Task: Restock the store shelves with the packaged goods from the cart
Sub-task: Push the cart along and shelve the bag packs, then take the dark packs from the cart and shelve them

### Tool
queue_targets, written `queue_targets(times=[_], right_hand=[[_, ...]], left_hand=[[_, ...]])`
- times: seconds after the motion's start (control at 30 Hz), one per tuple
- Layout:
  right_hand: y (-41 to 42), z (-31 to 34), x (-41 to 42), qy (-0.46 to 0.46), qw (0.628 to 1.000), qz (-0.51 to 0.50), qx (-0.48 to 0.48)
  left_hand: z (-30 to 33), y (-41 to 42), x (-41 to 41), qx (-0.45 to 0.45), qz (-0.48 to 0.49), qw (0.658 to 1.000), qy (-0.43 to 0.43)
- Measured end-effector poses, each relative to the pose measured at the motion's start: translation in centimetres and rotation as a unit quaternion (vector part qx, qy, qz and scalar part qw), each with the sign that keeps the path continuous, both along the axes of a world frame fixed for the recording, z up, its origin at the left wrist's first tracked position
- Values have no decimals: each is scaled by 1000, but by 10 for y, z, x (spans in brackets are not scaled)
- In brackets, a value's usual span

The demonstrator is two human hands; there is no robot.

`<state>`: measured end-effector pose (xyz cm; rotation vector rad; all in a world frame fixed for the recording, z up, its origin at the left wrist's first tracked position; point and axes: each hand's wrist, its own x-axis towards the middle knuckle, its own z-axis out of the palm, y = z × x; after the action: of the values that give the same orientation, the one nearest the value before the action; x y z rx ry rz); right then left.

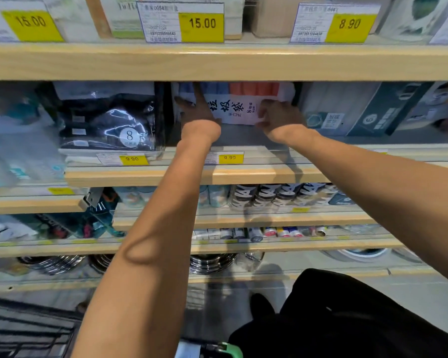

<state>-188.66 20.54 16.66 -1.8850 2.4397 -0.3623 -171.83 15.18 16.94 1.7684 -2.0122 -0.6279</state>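
Observation:
A pack of coloured bags with a white label point(237, 107) stands upright deep on the middle shelf point(243, 174). My left hand point(197, 109) presses flat against the pack's left side, fingers spread upward. On the pack's lower right corner my right hand point(277, 115) grips with curled fingers. Both forearms reach into the shelf bay. The pack's blue and orange rolls show above the label under the upper shelf board.
A black pack marked 8 point(109, 122) stands to the left, boxed goods point(373, 109) to the right. Yellow price tags point(230, 158) line the shelf rail. Lower shelves hold cans and small bottles. The dark cart point(29, 329) sits at the lower left; a green handle point(225, 348) shows below.

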Motion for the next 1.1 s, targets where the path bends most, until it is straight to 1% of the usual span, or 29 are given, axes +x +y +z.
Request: queue_targets(times=[0.1, 0.2, 0.37, 0.43, 0.5, 0.57, 0.63, 0.67, 0.7, 0.77, 0.83, 0.9, 0.97, 1.03, 1.1], right_hand=[[3, 8, 11, 0, 1000, 16, -23], [9, 12, 27, -13, 998, 50, -47], [26, 4, 68, -61, 991, 112, -52], [32, -2, 92, -84, 980, 156, -93], [40, -10, 113, -102, 968, 189, -128], [48, -18, 138, -103, 964, 203, -142], [62, -26, 161, -102, 953, 214, -189], [71, -26, 168, -108, 941, 225, -226], [83, -30, 188, -130, 923, 262, -249], [105, -37, 216, -163, 893, 326, -266], [136, -52, 258, -207, 877, 389, -194], [166, -70, 290, -235, 865, 433, -91], [192, -93, 315, -255, 836, 486, 1], [220, -119, 341, -260, 798, 535, 99], [244, -144, 356, -229, 780, 549, 194]], left_hand=[[2, 2, 0, -11, -32, 999, -6], [2, 6, 6, -27, -39, 999, 3], [-4, 28, 33, -53, -62, 995, 52], [-5, 40, 53, -68, -66, 993, 69], [-8, 57, 74, -82, -66, 989, 107], [-15, 82, 106, -83, -49, 981, 171], [-26, 112, 142, -93, -7, 973, 211], [-32, 124, 152, -104, 13, 970, 219], [-39, 143, 174, -110, 57, 968, 219], [-45, 176, 199, -99, 123, 956, 247], [-61, 224, 234, -64, 192, 943, 266], [-84, 270, 263, -21, 248, 930, 270], [-111, 317, 289, 47, 295, 911, 283], [-140, 373, 318, 137, 346, 881, 291], [-163, 421, 333, 194, 400, 846, 295]])
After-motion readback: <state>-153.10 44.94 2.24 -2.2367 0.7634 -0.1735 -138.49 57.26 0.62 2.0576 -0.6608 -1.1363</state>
